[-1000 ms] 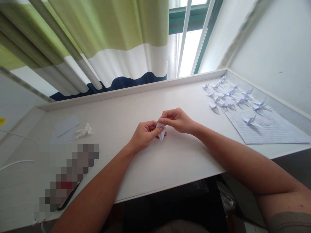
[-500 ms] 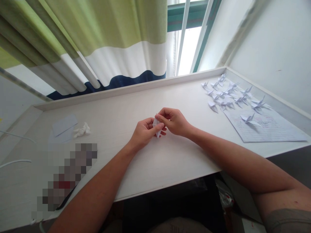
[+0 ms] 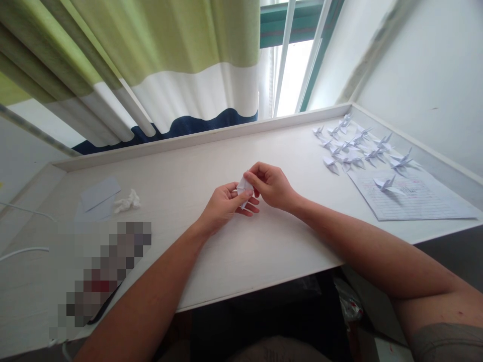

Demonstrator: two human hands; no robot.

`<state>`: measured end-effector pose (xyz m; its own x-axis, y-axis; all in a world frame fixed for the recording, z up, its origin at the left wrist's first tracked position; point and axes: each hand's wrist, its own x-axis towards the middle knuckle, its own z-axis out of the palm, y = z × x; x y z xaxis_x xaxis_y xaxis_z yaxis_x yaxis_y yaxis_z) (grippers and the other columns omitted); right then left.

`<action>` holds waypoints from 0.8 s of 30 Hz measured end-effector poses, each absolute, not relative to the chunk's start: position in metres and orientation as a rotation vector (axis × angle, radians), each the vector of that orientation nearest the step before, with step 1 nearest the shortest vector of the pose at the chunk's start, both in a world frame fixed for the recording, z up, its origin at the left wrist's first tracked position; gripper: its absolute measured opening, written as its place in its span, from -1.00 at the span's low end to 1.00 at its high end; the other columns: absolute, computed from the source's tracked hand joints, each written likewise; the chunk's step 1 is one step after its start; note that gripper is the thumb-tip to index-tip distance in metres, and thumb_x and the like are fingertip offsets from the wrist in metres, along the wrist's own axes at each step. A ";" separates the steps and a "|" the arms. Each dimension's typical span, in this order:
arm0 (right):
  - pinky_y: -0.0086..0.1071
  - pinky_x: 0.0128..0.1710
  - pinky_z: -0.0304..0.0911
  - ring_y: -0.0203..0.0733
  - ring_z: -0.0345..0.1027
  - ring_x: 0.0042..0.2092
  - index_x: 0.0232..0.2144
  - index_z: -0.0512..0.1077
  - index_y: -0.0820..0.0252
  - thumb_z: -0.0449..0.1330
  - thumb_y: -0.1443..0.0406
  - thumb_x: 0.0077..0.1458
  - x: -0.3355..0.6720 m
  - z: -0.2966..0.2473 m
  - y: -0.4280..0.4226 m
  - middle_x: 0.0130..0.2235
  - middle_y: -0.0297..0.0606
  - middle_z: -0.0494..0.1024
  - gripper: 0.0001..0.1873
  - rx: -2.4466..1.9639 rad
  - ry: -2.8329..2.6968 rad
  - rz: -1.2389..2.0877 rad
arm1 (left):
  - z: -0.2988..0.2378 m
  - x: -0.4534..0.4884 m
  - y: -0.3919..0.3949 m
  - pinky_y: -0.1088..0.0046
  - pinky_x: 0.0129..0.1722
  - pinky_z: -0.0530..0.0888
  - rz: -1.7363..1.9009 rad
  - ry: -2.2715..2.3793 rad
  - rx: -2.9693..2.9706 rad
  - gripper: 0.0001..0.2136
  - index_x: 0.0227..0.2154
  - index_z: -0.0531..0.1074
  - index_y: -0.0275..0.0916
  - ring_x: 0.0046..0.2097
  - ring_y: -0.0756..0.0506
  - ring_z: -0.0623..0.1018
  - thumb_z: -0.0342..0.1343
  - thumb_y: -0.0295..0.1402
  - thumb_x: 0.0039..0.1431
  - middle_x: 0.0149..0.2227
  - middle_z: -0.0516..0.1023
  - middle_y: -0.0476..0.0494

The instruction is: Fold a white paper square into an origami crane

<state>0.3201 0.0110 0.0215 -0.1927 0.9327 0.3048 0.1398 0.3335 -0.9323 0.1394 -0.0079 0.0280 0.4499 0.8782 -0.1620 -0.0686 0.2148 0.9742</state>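
Note:
A small piece of folded white paper (image 3: 244,187) is held between my two hands, above the middle of the white desk (image 3: 226,266). My left hand (image 3: 224,203) grips its lower part, thumb on top and fingers spread underneath. The thumb and forefinger of my right hand (image 3: 272,186) pinch its upper tip. My fingers partly cover the paper, so its full shape is hidden. Several white folded paper cranes stand at the back right; one paper crane (image 3: 388,185) sits apart on a lined written sheet (image 3: 411,208).
Flat white paper (image 3: 100,195) and a crumpled tissue (image 3: 127,201) lie at the left. A blurred-out object (image 3: 109,274) is near the front left, with white cables (image 3: 24,254) beside it. A raised rim (image 3: 181,141) borders the desk's back, below the curtain (image 3: 181,45).
The paper has shifted slightly upward and now shows a wider face. My right hand has risen a little with its pinch on the tip; my left fingers have spread.

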 end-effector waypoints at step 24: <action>-0.40 -0.45 0.30 -0.31 0.38 -0.46 -0.44 0.53 0.22 0.35 -0.14 0.19 0.330 0.025 0.019 -0.52 -0.33 0.51 -0.46 -0.881 -1.568 1.215 | 0.028 0.138 -0.007 0.24 -0.07 0.65 0.911 0.883 1.172 -0.64 -0.22 0.59 -0.32 -0.22 -0.15 0.73 0.52 -0.18 0.07 -0.26 0.73 -0.20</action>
